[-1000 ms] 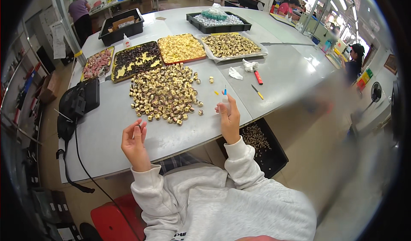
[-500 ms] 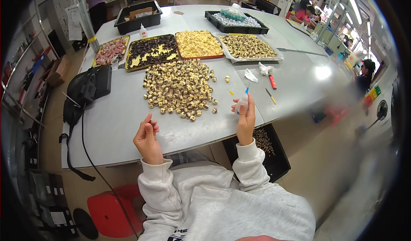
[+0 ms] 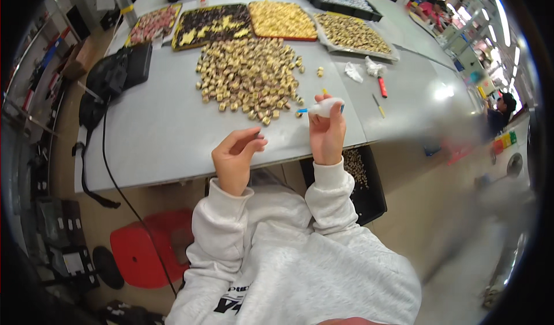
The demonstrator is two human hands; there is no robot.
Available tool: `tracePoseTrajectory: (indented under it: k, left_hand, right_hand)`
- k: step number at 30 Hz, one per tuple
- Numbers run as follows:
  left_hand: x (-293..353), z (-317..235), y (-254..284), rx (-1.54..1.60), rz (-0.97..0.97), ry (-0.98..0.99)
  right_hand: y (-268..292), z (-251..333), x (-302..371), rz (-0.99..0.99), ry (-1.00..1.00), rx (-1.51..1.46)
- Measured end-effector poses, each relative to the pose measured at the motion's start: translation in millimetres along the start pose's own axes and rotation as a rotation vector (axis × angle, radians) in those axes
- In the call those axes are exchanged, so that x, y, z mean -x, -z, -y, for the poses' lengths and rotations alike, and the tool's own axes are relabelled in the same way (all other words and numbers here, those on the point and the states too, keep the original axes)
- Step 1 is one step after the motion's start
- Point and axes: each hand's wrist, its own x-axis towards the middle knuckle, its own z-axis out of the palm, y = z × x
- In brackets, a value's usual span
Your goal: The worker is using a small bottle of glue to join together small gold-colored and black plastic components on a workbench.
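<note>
My right hand is wrapped round a small white squeeze bottle. The bottle lies tipped on its side, its thin blue nozzle pointing left. Facing it, my left hand pinches a small dark piece between thumb and fingertips; its exact kind is too small to make out. Both hands are raised over the near edge of the grey table. Just beyond them spreads a heap of small cream-and-brown cube-like pieces.
Behind the heap stand trays of pink pieces, dark pieces, cream pieces and two-tone pieces. Crumpled tissue, a red-handled tool and a thin yellow-ended tool lie right. A black bag sits left.
The bottle has swung from nozzle-up to nozzle-left in my right hand. My left hand has moved right, closer to it, still pinching. The view has tipped downward.
</note>
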Motion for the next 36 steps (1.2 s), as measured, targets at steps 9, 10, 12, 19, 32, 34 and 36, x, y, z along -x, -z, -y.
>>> tracePoseTrajectory:
  k: [9,10,12,19,32,34,36]
  left_hand:
    - [2.0,5.5,-6.1,-0.151,0.073,-0.251]
    - [2.7,5.4,-5.6,-0.176,0.075,-0.262]
    - [3.4,6.4,-5.3,-0.201,0.076,-0.261]
    - [3.2,7.3,-5.6,-0.313,0.108,-0.350]
    - [2.9,8.5,-7.4,-0.380,0.098,-0.378]
    - [2.9,8.3,-7.7,-0.391,0.099,-0.381]
    - [2.2,8.5,-7.2,-0.396,0.100,-0.383]
  right_hand:
    - [-3.4,-17.1,20.1,0.156,0.039,0.157]
    - [-4.1,-17.1,21.7,0.151,0.029,0.163]
    - [-7.0,-17.8,25.2,0.175,0.037,0.207]
    - [-5.5,-16.0,26.3,0.192,0.034,0.253]
    - [-4.0,-13.8,25.6,0.196,0.034,0.285]
    - [-2.9,-13.9,25.8,0.195,0.033,0.290]
    - [-2.4,-14.1,25.2,0.193,0.042,0.288]
